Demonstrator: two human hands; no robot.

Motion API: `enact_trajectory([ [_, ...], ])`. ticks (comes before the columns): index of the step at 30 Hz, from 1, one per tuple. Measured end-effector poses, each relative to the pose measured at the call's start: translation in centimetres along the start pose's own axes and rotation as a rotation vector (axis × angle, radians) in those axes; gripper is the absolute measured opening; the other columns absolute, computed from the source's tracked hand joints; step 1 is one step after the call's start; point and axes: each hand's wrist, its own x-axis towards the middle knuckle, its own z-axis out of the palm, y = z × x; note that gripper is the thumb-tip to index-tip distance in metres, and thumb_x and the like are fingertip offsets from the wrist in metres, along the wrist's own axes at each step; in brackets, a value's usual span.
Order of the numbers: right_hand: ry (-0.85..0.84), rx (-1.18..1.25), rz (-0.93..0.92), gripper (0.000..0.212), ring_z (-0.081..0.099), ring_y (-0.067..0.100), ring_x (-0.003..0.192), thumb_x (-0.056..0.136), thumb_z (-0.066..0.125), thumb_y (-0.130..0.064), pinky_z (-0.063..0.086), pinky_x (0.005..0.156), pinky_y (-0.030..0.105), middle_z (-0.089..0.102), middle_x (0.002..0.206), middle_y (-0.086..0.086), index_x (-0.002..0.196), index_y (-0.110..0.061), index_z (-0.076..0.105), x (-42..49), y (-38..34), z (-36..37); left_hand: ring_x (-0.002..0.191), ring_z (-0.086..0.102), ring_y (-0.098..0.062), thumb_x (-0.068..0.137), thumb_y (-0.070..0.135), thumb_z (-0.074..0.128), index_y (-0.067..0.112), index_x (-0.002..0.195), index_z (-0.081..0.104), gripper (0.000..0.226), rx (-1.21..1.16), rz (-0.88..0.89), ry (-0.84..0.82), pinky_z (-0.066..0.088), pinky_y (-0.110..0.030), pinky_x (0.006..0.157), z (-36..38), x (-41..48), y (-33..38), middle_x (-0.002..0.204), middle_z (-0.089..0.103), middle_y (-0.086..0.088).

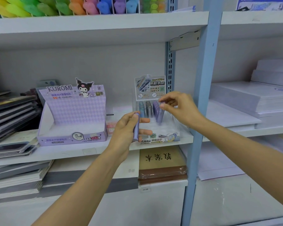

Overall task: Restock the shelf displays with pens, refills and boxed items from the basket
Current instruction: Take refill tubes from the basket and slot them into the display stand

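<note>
Head view: small print on the clear refill display (157, 88) too blurred to read, front partly masked by both hands. Gripping a purple refill tube (136, 126) upright just before that display, left hand (127, 128), fingers curled round it. Pinching the top of a second purple tube (160, 113) standing in the display's right-hand row, right hand (178, 106). Underneath, white shelf (88, 150); Kuromi box (72, 111) alongside, paper stacks (252, 98) far right.

Stationery shop, white shelves (95, 149), Kuromi display box (72, 115), refill display (155, 111), stacked notebooks (11, 111)
</note>
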Motion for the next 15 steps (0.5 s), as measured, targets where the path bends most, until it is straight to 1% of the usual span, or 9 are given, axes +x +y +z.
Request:
enact_trajectory([
  [2,-0.034,-0.053,-0.043,0.014,0.059,0.007,0.078,0.085,0.071,-0.008,0.047,0.074,0.011,0.065,0.091,0.000,0.099,-0.011,0.072,-0.2,0.1,0.3,0.063,0.072,-0.022,0.102,0.026,0.044,0.014,0.117,0.052,0.021,0.008,0.004,-0.017,0.039,-0.019,0.038,-0.1,-0.2,0.0,0.098,0.075,0.000],
  [5,-0.085,-0.080,-0.039,0.014,0.057,0.007,0.074,0.084,0.073,-0.009,0.045,0.071,0.010,0.067,0.092,0.006,0.098,-0.007,0.073,0.1,0.3,-0.4,0.064,0.071,-0.023,0.101,0.028,0.047,0.012,0.117,0.051,0.023,0.020,0.003,-0.024,0.037,-0.020,0.040,-0.4,-0.4,-0.1,0.101,0.075,-0.003],
  [7,-0.133,-0.091,-0.033,0.016,0.057,0.006,0.073,0.083,0.074,-0.010,0.046,0.070,0.012,0.068,0.092,0.007,0.098,-0.007,0.073,0.3,0.3,-0.7,0.063,0.068,-0.021,0.100,0.030,0.049,0.016,0.115,0.053,0.021,0.046,0.018,-0.019,0.037,-0.021,0.043,-0.6,-0.3,-0.3,0.096,0.075,-0.004],
  [10,-0.127,-0.063,-0.021,0.025,0.057,0.006,0.073,0.082,0.075,-0.010,0.047,0.070,0.012,0.067,0.088,0.002,0.107,-0.011,0.070,0.1,0.4,0.0,0.058,0.058,-0.015,0.098,0.031,0.052,0.022,0.110,0.058,0.017,0.051,0.028,-0.011,0.039,-0.022,0.048,-0.7,-0.2,-0.7,0.077,0.068,-0.003],
  [11,-0.110,-0.037,-0.014,0.028,0.056,0.005,0.072,0.082,0.075,-0.011,0.047,0.070,0.011,0.065,0.086,0.001,0.108,-0.014,0.068,-0.1,0.5,0.3,0.057,0.054,-0.014,0.098,0.029,0.053,0.022,0.110,0.059,0.016,0.041,0.016,-0.009,0.039,-0.023,0.049,-0.6,-0.1,-0.8,0.074,0.065,-0.002],
  [12,-0.090,-0.019,-0.016,0.027,0.056,0.003,0.071,0.081,0.076,-0.011,0.047,0.069,0.011,0.064,0.085,-0.001,0.106,-0.016,0.066,-0.2,0.5,0.5,0.057,0.051,-0.013,0.098,0.025,0.053,0.021,0.111,0.059,0.014,0.022,-0.002,-0.010,0.039,-0.023,0.050,-0.5,-0.1,-0.9,0.072,0.063,-0.002],
  [15,-0.043,-0.047,-0.050,0.017,0.055,-0.001,0.071,0.081,0.076,-0.011,0.047,0.068,0.017,0.064,0.084,-0.004,0.090,-0.018,0.064,-0.5,1.1,1.2,0.058,0.051,-0.013,0.097,0.008,0.051,0.019,0.114,0.057,0.021,-0.019,-0.037,-0.018,0.040,-0.023,0.052,-0.4,-0.1,-0.9,0.075,0.064,-0.003],
])
